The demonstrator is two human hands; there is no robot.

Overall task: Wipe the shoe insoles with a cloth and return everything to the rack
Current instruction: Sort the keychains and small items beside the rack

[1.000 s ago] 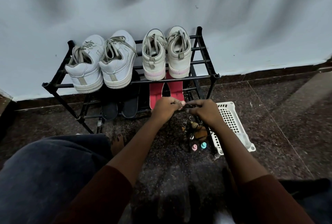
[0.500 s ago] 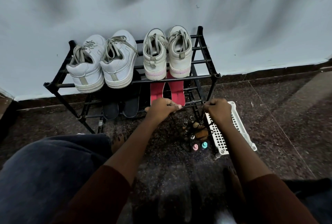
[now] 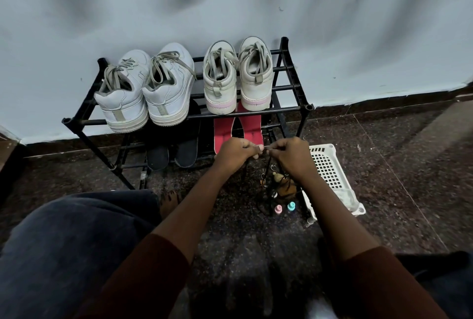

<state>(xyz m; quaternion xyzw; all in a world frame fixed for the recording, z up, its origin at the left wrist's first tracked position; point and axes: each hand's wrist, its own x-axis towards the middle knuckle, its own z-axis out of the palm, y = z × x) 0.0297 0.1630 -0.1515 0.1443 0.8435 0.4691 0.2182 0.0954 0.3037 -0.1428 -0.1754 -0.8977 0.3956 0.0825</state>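
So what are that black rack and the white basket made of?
The rack looks like black tubing, metal or plastic, matte, with thin round bars. The basket looks like white moulded plastic: an even grid of holes.

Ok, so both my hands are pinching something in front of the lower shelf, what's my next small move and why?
Probably lay the dark cord, pinched by left hand and right hand, in the white basket beside it: red insoles and black insoles already lie on the lower shelf, while trinkets lie loose on the floor.
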